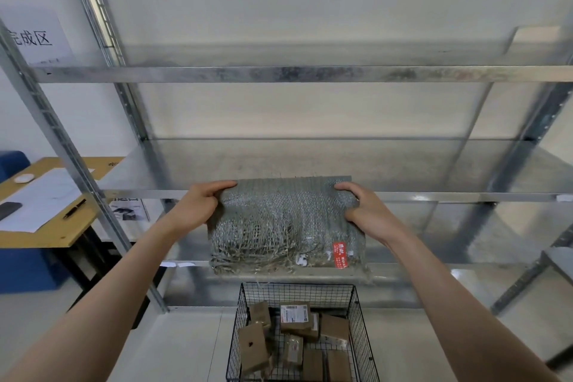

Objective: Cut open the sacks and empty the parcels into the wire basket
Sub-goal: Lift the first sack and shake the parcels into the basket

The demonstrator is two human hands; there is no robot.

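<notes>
Left hand (201,201), right hand (364,206) pinch one sack (285,220), one basket (297,296), perhaps eight parcels (294,316)

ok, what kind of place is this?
Probably a parcel sorting or storage room: galvanised steel shelving, a black wire basket holding brown cardboard parcels, and a frayed grey woven sack being emptied.

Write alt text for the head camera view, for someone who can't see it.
A person's left hand and right hand grip the top corners of a frayed grey woven sack, held up before a metal shelving rack. Below it, a black wire basket holds brown cardboard parcels.
</notes>
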